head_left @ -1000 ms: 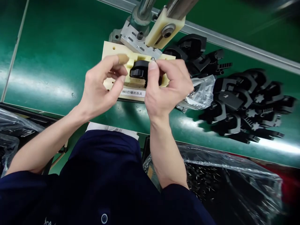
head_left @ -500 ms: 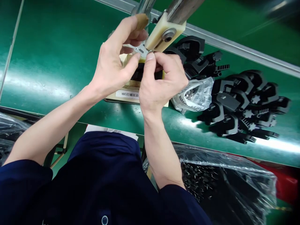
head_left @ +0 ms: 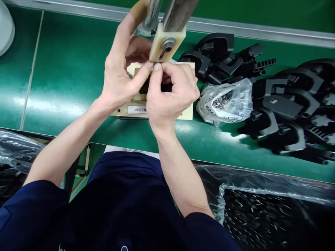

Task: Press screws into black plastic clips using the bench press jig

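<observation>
My right hand (head_left: 170, 94) is closed in a pinch just under the cream block of the driver head (head_left: 167, 42). Whatever small piece it pinches is hidden by the fingertips. My left hand (head_left: 120, 73) wraps around the same spot. Its thumb tip meets my right thumb, its index finger, in a tan finger cot, runs up the metal column (head_left: 153, 12), and its other fingers curl behind the block. Below both hands lies a cream jig (head_left: 187, 115) with a white label, and a black part (head_left: 143, 89) sits in it, mostly covered.
A clear bag of small screws (head_left: 225, 101) lies right of the jig. A pile of black plastic parts (head_left: 282, 101) fills the green belt's right side. Plastic-lined bins of dark pieces sit at bottom right (head_left: 261, 209) and bottom left (head_left: 13, 153). A metal rail (head_left: 248, 33) runs along the back.
My left hand rose from the jig to the driver head, index finger now along the column. My right hand's pinch moved up under the cream block. The view shifted left.
</observation>
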Motion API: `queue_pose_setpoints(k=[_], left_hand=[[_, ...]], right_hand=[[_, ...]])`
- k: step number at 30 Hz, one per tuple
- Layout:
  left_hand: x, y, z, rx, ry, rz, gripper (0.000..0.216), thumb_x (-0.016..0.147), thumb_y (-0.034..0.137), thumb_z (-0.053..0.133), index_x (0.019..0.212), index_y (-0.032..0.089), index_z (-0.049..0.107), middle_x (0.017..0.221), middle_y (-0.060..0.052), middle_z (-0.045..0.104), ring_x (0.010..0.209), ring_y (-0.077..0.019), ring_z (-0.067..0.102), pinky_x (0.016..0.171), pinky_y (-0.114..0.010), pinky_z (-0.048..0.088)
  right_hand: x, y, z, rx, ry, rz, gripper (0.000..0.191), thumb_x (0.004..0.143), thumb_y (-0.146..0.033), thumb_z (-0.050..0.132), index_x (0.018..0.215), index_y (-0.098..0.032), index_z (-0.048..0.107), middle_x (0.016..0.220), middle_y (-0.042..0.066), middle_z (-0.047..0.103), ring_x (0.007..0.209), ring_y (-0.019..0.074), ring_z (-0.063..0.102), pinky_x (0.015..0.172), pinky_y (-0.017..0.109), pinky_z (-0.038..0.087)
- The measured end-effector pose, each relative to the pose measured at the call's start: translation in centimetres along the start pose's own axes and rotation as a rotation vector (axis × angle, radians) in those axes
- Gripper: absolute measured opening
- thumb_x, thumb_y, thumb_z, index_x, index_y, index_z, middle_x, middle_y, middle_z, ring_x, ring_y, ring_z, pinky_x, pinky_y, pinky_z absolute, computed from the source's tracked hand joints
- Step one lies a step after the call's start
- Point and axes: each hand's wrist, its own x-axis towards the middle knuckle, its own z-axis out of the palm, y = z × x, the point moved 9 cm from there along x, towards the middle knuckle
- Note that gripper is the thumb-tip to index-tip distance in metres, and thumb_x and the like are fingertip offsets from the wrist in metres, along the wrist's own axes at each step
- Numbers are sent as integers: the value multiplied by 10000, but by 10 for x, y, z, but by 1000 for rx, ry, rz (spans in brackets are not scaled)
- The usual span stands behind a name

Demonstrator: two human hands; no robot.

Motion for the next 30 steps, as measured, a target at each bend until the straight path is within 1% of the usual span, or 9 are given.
queue_pose_setpoints(k=[4,8,10,14,18,20,23,26,30], left_hand=[[3,7,0,69,-25,56,627,887,606,450,1395,283,277,1297,-69,509,946,-180,679,679,-243,553],[5,21,1,95,-34,173,519,944,508,429,1380,269,280,1322,-81,483,870,-125,663,681,-232,549],[5,20,1,100,-6,201,536,946,510,455,1387,279,255,1359,-93,448,855,-112,655,680,-227,551],[3,3,2,111,36,174,711,890,653,482,1436,335,157,1457,-124,360,900,-152,665,674,-226,564],[3,-3,2,99,20,149,725,871,697,451,1444,391,128,1482,-94,333,989,-203,672,679,-266,567],[5,-5,1,95,-18,140,746,871,703,436,1456,381,106,1464,-95,359,1037,-229,667,706,-291,567],[9,-10,0,111,-55,121,793,875,715,411,1471,326,60,1408,-105,413,1073,-247,658,743,-312,560],[12,-8,-1,143,-38,167,845,844,744,438,1447,292,57,1441,-139,377,943,-183,667,695,-279,554],[10,4,2,143,31,202,757,870,670,475,1424,302,115,1511,-166,290,766,-95,598,612,-231,533]], right_hand=[[2,3,4,-13,-50,77,278,1006,-326,446,853,-178,626,781,58,590,880,208,587,892,401,416],[5,1,-1,8,-27,65,293,1002,-323,447,797,-183,604,755,46,570,851,199,581,861,388,429],[7,1,-2,0,-48,52,290,1000,-324,449,791,-183,592,759,46,566,853,202,580,862,394,428],[11,3,-1,-24,-135,-13,263,993,-344,469,812,-190,581,805,48,587,882,206,580,893,411,427],[17,5,-4,-10,-165,-79,303,1002,-381,432,820,-198,591,813,39,592,891,213,590,894,435,436],[23,7,-6,-20,-192,-102,326,995,-410,443,799,-200,596,808,35,598,890,221,598,887,443,439],[35,9,-10,-88,-265,-136,290,919,-437,585,741,-208,598,808,32,631,870,230,609,873,433,447],[43,8,-12,-138,-328,-161,269,869,-428,653,706,-224,590,816,33,653,855,234,611,865,425,448],[42,7,-13,-134,-302,-133,286,889,-411,622,696,-205,574,796,44,639,885,249,611,876,446,433]])
